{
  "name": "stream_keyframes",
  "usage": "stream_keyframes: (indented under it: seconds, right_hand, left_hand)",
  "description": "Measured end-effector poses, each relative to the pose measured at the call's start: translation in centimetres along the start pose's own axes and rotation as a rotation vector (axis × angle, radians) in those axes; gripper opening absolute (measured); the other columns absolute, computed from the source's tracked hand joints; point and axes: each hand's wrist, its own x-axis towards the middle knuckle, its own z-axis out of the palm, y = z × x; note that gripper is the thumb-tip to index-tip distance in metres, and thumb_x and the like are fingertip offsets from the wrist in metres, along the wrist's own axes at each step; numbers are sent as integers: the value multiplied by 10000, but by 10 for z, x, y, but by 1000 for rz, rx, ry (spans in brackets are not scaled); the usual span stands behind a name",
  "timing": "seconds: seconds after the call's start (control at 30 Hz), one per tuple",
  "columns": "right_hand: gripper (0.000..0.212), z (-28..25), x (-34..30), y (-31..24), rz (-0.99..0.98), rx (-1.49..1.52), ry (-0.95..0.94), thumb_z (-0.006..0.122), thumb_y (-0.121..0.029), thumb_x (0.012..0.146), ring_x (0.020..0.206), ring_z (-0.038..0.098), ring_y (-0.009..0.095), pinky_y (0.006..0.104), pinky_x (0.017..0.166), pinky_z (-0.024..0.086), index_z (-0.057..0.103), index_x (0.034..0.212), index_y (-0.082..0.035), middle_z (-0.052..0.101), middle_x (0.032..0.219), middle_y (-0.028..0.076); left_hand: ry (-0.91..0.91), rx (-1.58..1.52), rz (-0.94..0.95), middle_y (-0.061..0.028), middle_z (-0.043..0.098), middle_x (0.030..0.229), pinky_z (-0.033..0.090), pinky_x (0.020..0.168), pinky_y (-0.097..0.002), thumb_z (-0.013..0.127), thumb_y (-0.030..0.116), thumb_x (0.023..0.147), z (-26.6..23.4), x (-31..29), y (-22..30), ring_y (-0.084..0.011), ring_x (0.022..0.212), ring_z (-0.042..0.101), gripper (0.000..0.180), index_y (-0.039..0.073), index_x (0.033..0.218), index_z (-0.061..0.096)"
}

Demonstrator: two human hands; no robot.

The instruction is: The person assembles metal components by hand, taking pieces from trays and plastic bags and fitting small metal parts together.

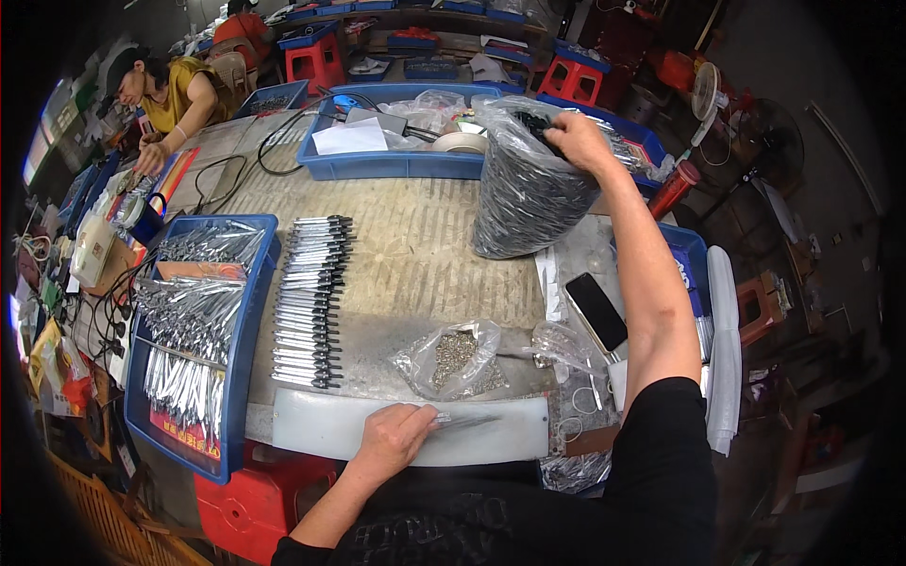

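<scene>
The right hand [578,140] reaches into the upright plastic bag [528,184], fingers closed on small dark parts, while the left hand [401,436] lies open, steadying a white strip [316,426] at the tabletop [415,236] edge.

A tall clear plastic bag [525,193] stuffed with small dark parts stands upright in the upper middle of the frame, right of centre, its mouth open at the top with the right hand [578,140] reaching into it. Near the lower edge, a long pale translucent plastic board [330,426] lies flat across the table front, the left hand [396,439] resting on it beside a slim silvery metal piece [467,422].
</scene>
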Motion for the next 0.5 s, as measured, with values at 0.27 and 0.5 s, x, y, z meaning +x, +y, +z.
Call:
stream_keyframes:
  seconds: [0.27, 0.5]
  right_hand:
    - [209, -18, -83, -48, 29, 958, 243, 568, -169, 805, 590, 496, 72, 215, 535, 388, 594, 922, 2, 609, 727, 42]
    - [124, 26, -188, -87, 158, 1441, 103, 578, -138, 825, 573, 450, 35, 189, 498, 369, 603, 887, -34, 517, 686, -38]
  left_hand:
    - [99, 5, 41, -81, 534, 659, 448, 520, -338, 657, 54, 689, -1, 5, 5, -244, 610, 558, 206, 42, 873, 564]
    - [137, 55, 12, -79, 485, 613, 435, 488, -339, 636, 38, 701, -2, 6, 15, -250, 555, 541, 151, 45, 810, 531]
